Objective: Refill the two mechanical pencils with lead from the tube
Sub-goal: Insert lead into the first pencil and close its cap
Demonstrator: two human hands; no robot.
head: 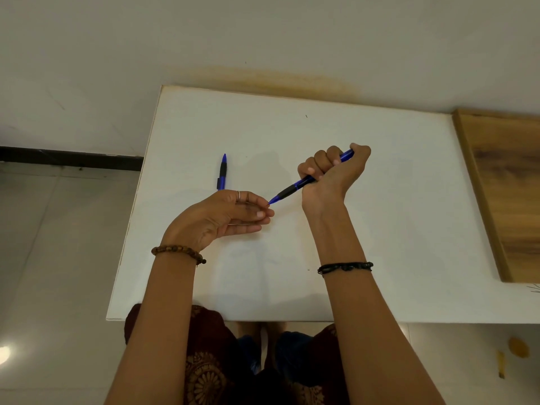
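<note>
My right hand [333,171] is closed in a fist around a blue mechanical pencil [292,190] with a black grip, thumb over its rear end, tip pointing down-left. My left hand [230,214] lies palm-up just left of that tip, thumb and fingertips pinched together right at the tip; whether a lead is between them is too small to tell. A second blue pencil [222,171] with a black grip lies on the white table [380,229], just beyond my left hand. I see no lead tube.
A wooden board [505,185] lies along the table's right side. The table's left edge and front edge are close to my forearms, with tiled floor [58,258] beyond. The wall runs behind the table.
</note>
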